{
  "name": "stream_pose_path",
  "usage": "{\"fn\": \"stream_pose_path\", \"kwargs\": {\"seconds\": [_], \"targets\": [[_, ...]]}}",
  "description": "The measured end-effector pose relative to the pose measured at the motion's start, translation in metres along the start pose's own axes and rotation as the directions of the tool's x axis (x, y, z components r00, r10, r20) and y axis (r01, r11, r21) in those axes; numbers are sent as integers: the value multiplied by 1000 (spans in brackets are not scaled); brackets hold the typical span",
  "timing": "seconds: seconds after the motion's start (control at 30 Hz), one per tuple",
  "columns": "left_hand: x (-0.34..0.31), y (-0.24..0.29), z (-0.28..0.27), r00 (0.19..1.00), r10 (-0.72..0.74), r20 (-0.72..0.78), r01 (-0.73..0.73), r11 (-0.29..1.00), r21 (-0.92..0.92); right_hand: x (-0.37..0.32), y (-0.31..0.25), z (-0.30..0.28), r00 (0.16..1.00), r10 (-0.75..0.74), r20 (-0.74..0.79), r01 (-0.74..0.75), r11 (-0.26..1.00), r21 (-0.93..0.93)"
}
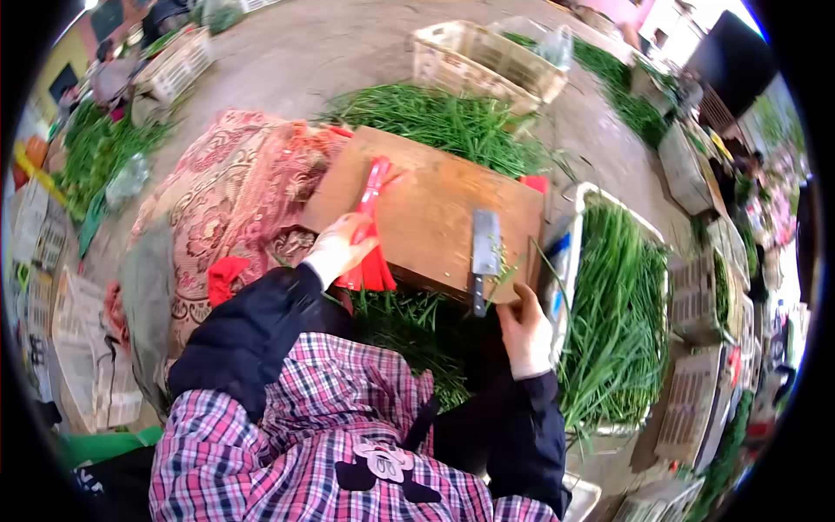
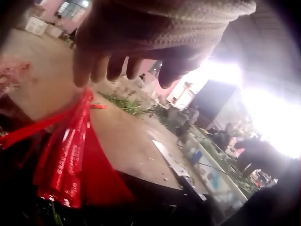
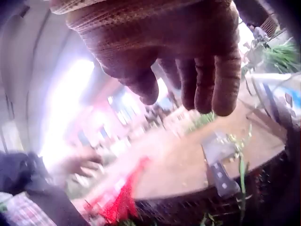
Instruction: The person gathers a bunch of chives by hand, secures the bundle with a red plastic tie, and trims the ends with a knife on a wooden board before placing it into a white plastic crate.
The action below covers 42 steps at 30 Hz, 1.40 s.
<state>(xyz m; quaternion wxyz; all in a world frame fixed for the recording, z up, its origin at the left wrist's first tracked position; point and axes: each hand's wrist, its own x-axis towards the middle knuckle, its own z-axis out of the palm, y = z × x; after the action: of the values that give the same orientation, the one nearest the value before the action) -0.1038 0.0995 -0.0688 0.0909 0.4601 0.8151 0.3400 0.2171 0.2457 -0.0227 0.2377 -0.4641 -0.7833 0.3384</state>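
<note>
A bundle of shiny red plastic strips (image 1: 374,196) lies across the left part of a wooden board (image 1: 435,204), its loose ends hanging over the near edge. My left hand (image 1: 344,245), in a pale knit glove or cuff, is over the strips; in the left wrist view its fingers hang down, fingertips close to the bundle's narrow top (image 2: 87,96). A kitchen knife (image 1: 485,252) with a black handle rests on the board's right side, among small green and pale scraps. Just right of its handle is my right hand (image 1: 526,329), fingers loosely bent and holding nothing.
A white crate full of long green leafy stalks (image 1: 613,313) stands close on the right. More greens (image 1: 435,117) lie behind the board, before a pale crate (image 1: 439,56). A patterned cloth (image 1: 217,200) lies at left. Stalks (image 1: 409,326) are below the board.
</note>
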Motion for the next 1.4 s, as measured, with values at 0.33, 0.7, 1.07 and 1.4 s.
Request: {"fn": "stream_pose_path", "kwargs": {"seconds": [0.33,0.7,1.07,1.4], "targets": [[73,-45,67,914,-391,110,306,841,447,72,78,111,969,128,209,21,807,-591],[108,-86,69,882,-460,105,378,822,426,41,3,184,840,386,381,-518,362,775],[112,-159,61,958,-268,105,279,772,-572,24,87,103,681,686,-257,-298,580,758],[121,-141,39,851,-434,295,443,290,-849,78,107,132,950,110,-293,-215,911,-352]]}}
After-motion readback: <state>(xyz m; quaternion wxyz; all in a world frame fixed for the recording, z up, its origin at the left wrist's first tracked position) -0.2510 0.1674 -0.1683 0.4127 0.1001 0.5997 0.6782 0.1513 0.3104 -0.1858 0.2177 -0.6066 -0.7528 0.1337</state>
